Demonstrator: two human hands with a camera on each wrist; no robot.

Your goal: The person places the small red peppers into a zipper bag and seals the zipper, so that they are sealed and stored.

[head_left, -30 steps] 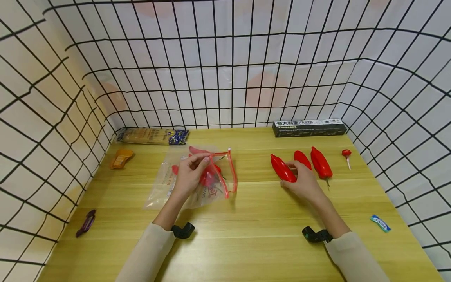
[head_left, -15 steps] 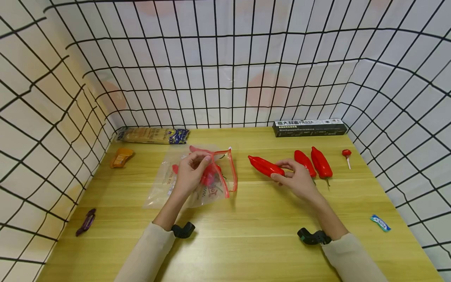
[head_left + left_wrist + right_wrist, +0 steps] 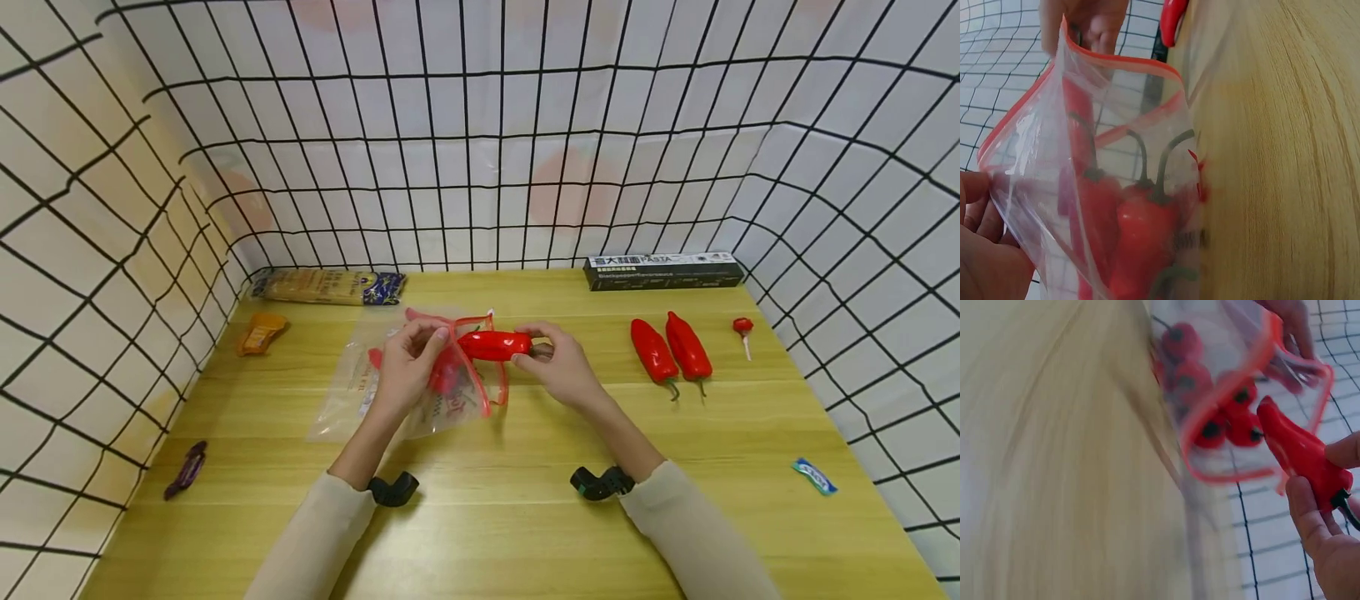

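Note:
A clear zip bag (image 3: 339,410) with a red-edged mouth lies on the table, its mouth facing right and held apart. My left hand (image 3: 407,362) pinches the bag near its upper rim. Inside, several red chili peppers (image 3: 1147,231) with green stems show through the film. My right hand (image 3: 564,367) holds another red chili pepper (image 3: 493,344) by its stem end, thumb on one side and fingers on the other. This pepper's tip points left, at the bag's mouth. Two more red peppers, a left one (image 3: 654,350) and a right one (image 3: 687,346), lie on the table at right.
Along the back lie a noodle packet (image 3: 326,287) and a black pasta box (image 3: 663,272). An orange wrapper (image 3: 262,334) and purple candy (image 3: 185,471) are at left. A red lollipop (image 3: 742,326) and blue candy (image 3: 814,477) are at right. Black wire grid (image 3: 495,183) surrounds the table.
My right hand has lifted one pepper away from the other two and carried it left to the bag's mouth, turning it nearly level. The left hand has stayed on the bag.

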